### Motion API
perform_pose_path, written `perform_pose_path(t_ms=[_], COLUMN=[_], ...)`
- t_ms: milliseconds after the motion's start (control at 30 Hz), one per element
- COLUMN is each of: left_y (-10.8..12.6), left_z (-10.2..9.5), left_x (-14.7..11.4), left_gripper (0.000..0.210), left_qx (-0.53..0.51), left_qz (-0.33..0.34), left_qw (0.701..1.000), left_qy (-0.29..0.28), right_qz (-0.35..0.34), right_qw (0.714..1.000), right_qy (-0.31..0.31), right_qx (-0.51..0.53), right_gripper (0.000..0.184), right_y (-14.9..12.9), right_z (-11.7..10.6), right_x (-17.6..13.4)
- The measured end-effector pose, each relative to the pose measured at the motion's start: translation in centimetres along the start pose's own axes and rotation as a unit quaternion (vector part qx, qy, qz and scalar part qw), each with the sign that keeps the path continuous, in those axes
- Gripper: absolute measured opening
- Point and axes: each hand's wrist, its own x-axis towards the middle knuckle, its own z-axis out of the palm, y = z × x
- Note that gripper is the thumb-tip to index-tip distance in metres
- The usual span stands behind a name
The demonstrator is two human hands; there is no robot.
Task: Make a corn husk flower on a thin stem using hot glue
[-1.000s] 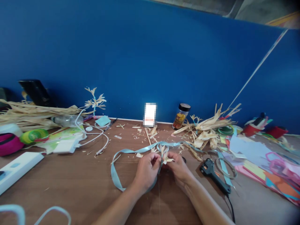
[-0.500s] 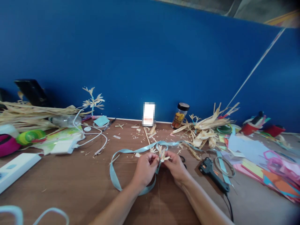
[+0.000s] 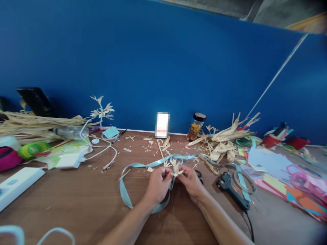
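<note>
Between my two hands is a small corn husk flower (image 3: 176,166) with pale, pointed petals, held just above the table. My left hand (image 3: 160,182) pinches at its left side, thumb against forefinger, near the stem. On the other side my right hand (image 3: 190,180) is closed with its fingertips at the flower's base. A light blue ribbon (image 3: 124,190) hangs below the flower and loops over the table to the left and behind. The exact spot where fingers, stem and ribbon meet is hidden. Black scissors (image 3: 199,174) lie partly behind my right hand.
A black glue gun (image 3: 231,190) lies to the right, beside a wire coil (image 3: 245,182) and coloured paper (image 3: 268,163). Dried husks (image 3: 226,136) and a black-lidded jar (image 3: 196,126) are at the back. A white power strip (image 3: 20,185) and a charger (image 3: 68,160) are at left.
Both hands stay nearly in place around the flower, with only a slight shift of the fingers. The view has tilted very slightly.
</note>
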Motion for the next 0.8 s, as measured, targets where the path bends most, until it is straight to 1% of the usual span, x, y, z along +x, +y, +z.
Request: perform_pose_path(t_ms=[200,300,433,533,633,700,800], left_y=[-0.04,0.10,0.30,0.31,0.25,0.23,0.21], left_z=[0.02,0.00,-0.27,-0.58,-0.70,-0.65,-0.56], left_x=[-0.11,-0.10,0.14,0.39,0.52,0.50,0.39], left_gripper=[0.020,0.020,0.020,0.020,0.019,0.018,0.020], left_qx=[-0.004,-0.006,0.002,0.014,0.016,0.014,0.010], left_qz=[0.004,0.012,0.016,0.015,0.020,0.023,0.028], left_qw=[1.000,1.000,0.999,0.996,0.993,0.994,0.995], left_qy=[0.007,0.012,0.052,0.091,0.113,0.111,0.092], right_qz=[-0.002,0.008,0.036,0.033,0.018,0.013,0.007], right_qw=[1.000,1.000,0.999,0.999,1.000,1.000,0.999], right_qy=[-0.002,-0.002,0.008,0.031,0.012,-0.004,-0.005], right_qx=[0.001,0.019,0.024,0.006,-0.016,-0.026,-0.039], right_gripper=[0.028,0.029,0.030,0.030,0.029,0.030,0.025], right_y=[0.03,0.21,0.40,0.40,0.36,0.35,0.27], right_z=[-0.11,-0.15,0.08,0.30,0.48,0.60,0.73], right_x=[0.06,0.21,0.38,0.32,0.18,0.10,0.04])
